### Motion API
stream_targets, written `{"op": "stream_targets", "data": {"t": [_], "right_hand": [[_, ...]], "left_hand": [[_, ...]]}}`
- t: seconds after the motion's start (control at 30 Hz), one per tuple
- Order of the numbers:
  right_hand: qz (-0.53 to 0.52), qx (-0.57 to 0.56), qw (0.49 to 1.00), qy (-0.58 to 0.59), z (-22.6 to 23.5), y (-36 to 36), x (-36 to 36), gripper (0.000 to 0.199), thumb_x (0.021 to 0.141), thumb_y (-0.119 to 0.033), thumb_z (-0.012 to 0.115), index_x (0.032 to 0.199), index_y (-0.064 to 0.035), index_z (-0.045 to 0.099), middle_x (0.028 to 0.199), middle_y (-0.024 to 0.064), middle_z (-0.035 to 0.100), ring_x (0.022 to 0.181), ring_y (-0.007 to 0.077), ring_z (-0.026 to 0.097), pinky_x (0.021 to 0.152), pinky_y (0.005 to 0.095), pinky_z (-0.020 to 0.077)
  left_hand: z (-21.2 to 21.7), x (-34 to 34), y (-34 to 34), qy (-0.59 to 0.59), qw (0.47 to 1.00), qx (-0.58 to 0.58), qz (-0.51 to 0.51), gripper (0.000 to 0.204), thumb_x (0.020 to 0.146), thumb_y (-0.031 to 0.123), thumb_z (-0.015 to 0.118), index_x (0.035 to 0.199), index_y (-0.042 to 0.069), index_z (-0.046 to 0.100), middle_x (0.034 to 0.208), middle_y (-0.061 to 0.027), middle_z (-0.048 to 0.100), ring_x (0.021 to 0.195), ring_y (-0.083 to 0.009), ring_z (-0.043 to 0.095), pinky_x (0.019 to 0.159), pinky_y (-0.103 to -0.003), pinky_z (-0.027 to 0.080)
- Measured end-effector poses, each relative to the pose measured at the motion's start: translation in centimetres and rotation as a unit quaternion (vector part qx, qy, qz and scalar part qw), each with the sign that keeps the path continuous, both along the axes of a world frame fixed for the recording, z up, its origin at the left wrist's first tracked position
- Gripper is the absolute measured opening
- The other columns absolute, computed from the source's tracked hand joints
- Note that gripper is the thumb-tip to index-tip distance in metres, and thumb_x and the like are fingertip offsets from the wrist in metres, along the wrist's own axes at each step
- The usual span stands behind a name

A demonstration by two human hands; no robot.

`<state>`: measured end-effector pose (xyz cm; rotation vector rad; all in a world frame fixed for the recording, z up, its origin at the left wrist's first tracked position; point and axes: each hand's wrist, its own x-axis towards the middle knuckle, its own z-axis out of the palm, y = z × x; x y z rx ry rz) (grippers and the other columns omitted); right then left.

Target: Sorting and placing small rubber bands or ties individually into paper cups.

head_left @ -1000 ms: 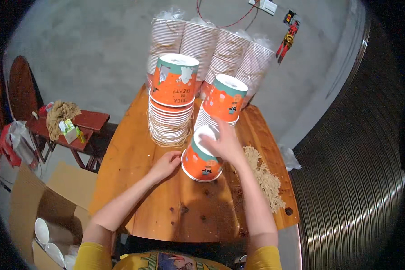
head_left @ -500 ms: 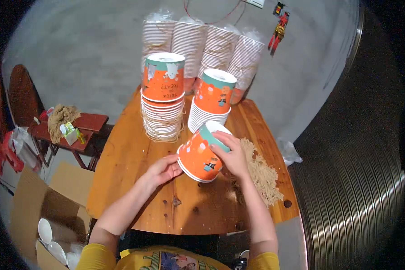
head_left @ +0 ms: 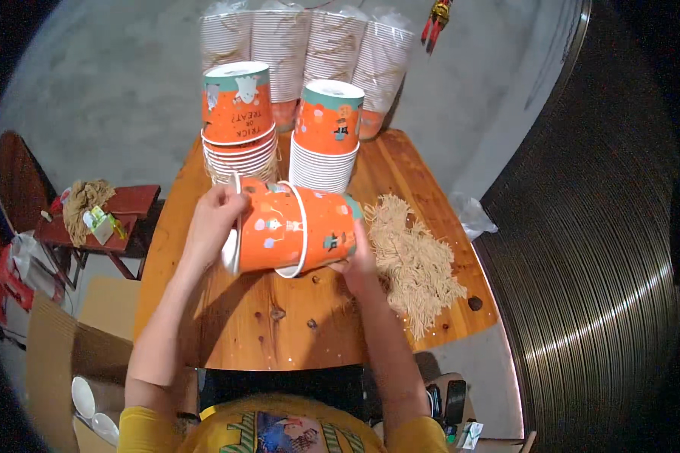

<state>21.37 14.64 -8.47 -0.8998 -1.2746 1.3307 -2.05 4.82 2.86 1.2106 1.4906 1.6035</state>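
We hold two nested cups on their side over the table — long way running nine to three. Our left hand pinches the rim at nine; our right hand grips the bottom at three.

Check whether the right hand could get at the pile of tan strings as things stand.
Probably yes: the right hand sits right beside the pile of tan strings, nothing between, but it holds the orange paper cups and must let go first.

Both hands hold seemingly nested orange cups.
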Motion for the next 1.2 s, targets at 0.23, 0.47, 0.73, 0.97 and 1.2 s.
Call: {"op": "stream_targets", "data": {"t": [0.23,0.47,0.73,0.97,1.2], "right_hand": [[0.048,-0.088,0.985,-0.139,-5.2,4.7,4.7,0.042,0.09,-0.044,0.05,0.104,-0.0042,0.057,0.091,0.0061,0.064,0.07,0.0216,0.061,0.059,0.0293,0.0483],[-0.085,0.241,0.74,-0.621,2.0,-4.7,5.3,0.017,0.09,-0.017,0.052,0.085,-0.0023,0.056,0.081,0.0119,0.063,0.068,0.0263,0.061,0.062,0.0349,0.0492],[0.079,0.203,0.865,-0.451,1.6,-8.9,7.5,0.018,0.084,-0.012,0.056,0.1,-0.0108,0.064,0.099,0.0111,0.06,0.093,0.0275,0.058,0.076,0.0352,0.0498],[0.09,0.41,0.768,-0.483,0.3,-7.8,7.4,0.017,0.077,-0.012,0.061,0.093,-0.0131,0.065,0.094,0.0084,0.057,0.094,0.0261,0.056,0.075,0.0366,0.05],[0.091,0.398,0.853,-0.326,3.1,-8.6,4.5,0.014,0.077,-0.008,0.064,0.09,-0.006,0.058,0.09,0.0095,0.057,0.085,0.0236,0.057,0.068,0.0312,0.0491]], "left_hand": [[3.1,4.9,1.0,0.411,0.895,0.17,-0.032,0.013,0.083,0.01,0.056,0.09,0.001,0.05,0.073,-0.0127,0.053,0.068,-0.025,0.056,0.061,-0.035,0.045],[3.2,3.3,-0.2,0.5,0.822,0.271,-0.009,0.014,0.078,0.005,0.06,0.086,0.003,0.049,0.077,-0.0139,0.052,0.073,-0.0318,0.054,0.064,-0.039,0.044],[3.9,3.0,-0.5,0.525,0.789,0.317,-0.028,0.018,0.074,0.003,0.06,0.087,0.004,0.048,0.077,-0.0101,0.05,0.074,-0.0282,0.051,0.066,-0.037,0.043],[3.9,2.6,-1.3,0.558,0.766,0.318,-0.036,0.025,0.07,-0.001,0.061,0.089,0.003,0.048,0.078,-0.0118,0.05,0.075,-0.0315,0.051,0.066,-0.039,0.043],[1.5,0.0,-7.2,0.558,0.803,0.21,-0.009,0.019,0.071,0.003,0.062,0.084,0.004,0.049,0.073,-0.0109,0.048,0.072,-0.0297,0.051,0.064,-0.038,0.042]]}}
